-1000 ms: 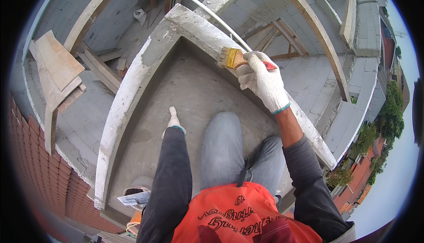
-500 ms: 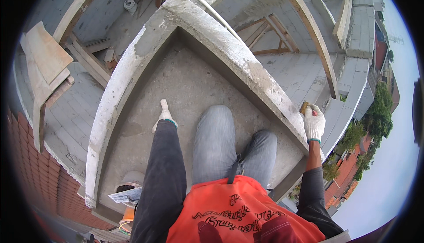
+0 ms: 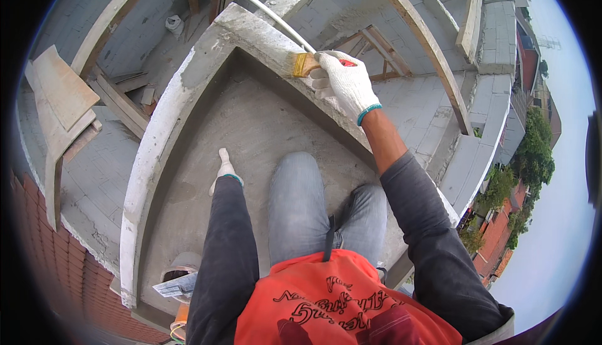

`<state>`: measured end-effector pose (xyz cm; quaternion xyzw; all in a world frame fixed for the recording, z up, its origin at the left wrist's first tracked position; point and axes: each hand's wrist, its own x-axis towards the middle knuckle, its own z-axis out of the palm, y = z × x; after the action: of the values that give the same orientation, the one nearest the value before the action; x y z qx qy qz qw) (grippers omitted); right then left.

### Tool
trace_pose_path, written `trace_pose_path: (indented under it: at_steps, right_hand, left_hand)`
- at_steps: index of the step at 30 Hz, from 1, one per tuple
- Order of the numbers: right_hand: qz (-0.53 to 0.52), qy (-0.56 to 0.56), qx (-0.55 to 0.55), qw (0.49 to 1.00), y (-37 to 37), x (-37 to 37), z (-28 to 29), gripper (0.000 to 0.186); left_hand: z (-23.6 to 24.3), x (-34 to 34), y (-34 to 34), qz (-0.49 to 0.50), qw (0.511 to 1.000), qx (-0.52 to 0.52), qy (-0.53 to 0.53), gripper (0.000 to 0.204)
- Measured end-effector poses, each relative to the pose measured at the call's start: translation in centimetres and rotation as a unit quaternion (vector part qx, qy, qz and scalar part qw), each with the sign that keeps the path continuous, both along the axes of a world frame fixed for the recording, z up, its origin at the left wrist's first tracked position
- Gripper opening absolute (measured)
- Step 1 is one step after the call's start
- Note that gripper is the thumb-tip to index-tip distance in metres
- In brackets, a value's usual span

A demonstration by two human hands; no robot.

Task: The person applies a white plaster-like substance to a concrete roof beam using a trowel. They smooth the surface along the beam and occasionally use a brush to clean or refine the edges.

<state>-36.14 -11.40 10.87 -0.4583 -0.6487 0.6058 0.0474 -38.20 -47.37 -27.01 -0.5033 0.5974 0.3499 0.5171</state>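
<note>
My right hand (image 3: 348, 83), in a white knitted glove with a teal cuff, is closed around a paintbrush (image 3: 303, 65). The brush has pale bristles, and a bit of red shows at its handle. Its bristles are at the top of the right arm of a low cement-coated wall (image 3: 269, 47), short of the pointed corner. My left hand (image 3: 223, 168), gloved alike, lies on the grey cement floor (image 3: 263, 116) inside the walls, its fingers stretched out and holding nothing. My knees are on that floor between the two hands.
By my left arm stands a bucket (image 3: 187, 260) with a flat metal trowel (image 3: 176, 286) across it and an orange container (image 3: 180, 315) beside it. Boards (image 3: 61, 91) lean at the far left. A white pipe (image 3: 260, 7) crosses behind the corner. Drops lie beyond the outer walls.
My right hand has moved the brush far along the right wall, up and left toward the corner. My left hand stays on the floor. The view has shifted slightly.
</note>
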Motion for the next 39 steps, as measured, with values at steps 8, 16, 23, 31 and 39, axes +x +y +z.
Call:
trace_pose_path:
  at_steps: [8, 16, 23, 31, 39]
  right_hand:
    - [-0.225, -0.206, 0.236, 0.922, 4.8, 41.1, 0.9, 0.034]
    - [-0.310, 0.033, -0.030, 0.950, 0.1, 44.9, 0.8, 0.032]
    - [-0.245, 0.016, -0.038, 0.969, 1.9, 51.9, 1.8, 0.039]
    - [-0.591, 0.116, 0.080, 0.795, -10.7, 64.6, -2.1, 0.028]
    - [-0.558, -0.241, 0.070, 0.791, -30.8, 65.9, -14.6, 0.031]
  left_hand:
    - [9.4, 0.1, 2.5, 0.005, 0.997, 0.022, -0.068, 0.177]
    - [12.8, 2.1, -3.7, -0.014, 0.993, 0.093, 0.066, 0.147]
    - [12.9, 0.8, -11.2, -0.206, 0.916, 0.190, 0.287, 0.096]
    - [23.1, 1.1, 5.7, -0.390, 0.792, 0.279, 0.378, 0.080]
    - [26.5, 13.3, 14.6, -0.693, 0.612, 0.165, 0.342, 0.103]
